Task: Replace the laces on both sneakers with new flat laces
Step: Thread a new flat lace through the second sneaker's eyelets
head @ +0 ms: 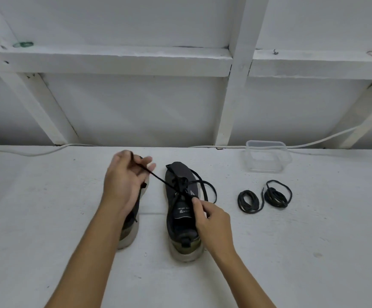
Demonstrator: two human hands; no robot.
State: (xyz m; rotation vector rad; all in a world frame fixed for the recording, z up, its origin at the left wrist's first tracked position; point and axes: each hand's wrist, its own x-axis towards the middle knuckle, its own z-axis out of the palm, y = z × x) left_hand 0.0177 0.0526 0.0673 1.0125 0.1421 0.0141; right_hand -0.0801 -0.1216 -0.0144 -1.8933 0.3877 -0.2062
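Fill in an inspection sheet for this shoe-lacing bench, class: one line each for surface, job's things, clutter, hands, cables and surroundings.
Surface: white painted bench, scuffed, with small marks.
Job's things: right sneaker with a black lace part threaded; left sneaker mostly hidden behind the left hand; two coiled laces lying to the right.
Clutter: clear plastic tub at the back; nothing visible inside.
Hands: left hand holds a lace end pulled taut; right hand pinches the lace at the right sneaker's eyelets.
Cables: white cable running along the back edge.
Surroundings: white wooden wall frame; green ring on its ledge.
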